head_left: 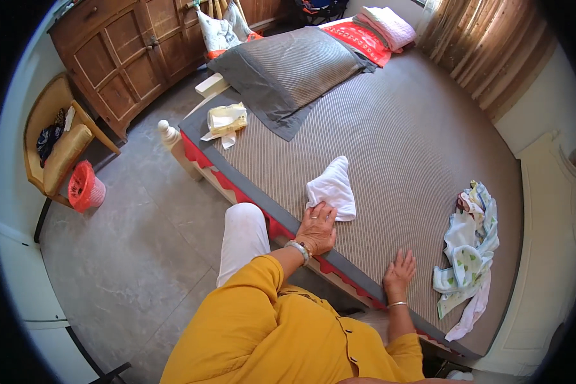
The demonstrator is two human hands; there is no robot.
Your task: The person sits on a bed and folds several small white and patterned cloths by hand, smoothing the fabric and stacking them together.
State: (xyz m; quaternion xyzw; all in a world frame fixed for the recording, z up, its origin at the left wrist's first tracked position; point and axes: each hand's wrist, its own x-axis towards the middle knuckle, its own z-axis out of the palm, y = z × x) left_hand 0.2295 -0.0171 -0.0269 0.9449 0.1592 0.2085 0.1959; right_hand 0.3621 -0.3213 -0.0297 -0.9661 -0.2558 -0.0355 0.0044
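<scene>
A small white folded cloth (331, 189) lies on the striped mat (390, 141) that covers the bed, near its front edge. My left hand (319, 229) rests palm down, its fingertips on the near corner of the cloth and its fingers apart rather than closed on it. My right hand (400, 276) lies on the mat farther right, with fingers spread and nothing in them. To the right of that hand sits a loose heap of small printed clothes (470, 246), with a pale pink piece (470, 313) trailing from its near end.
A tissue pack (227, 119) sits near the bed's left edge. Behind it are a grey-covered pillow (307, 64) and folded pink bedding (388, 27). On the floor side stand a red-lined bin (86, 189), an armchair (64, 157) and a wooden cabinet (131, 48). A pale headboard (547, 249) bounds the right.
</scene>
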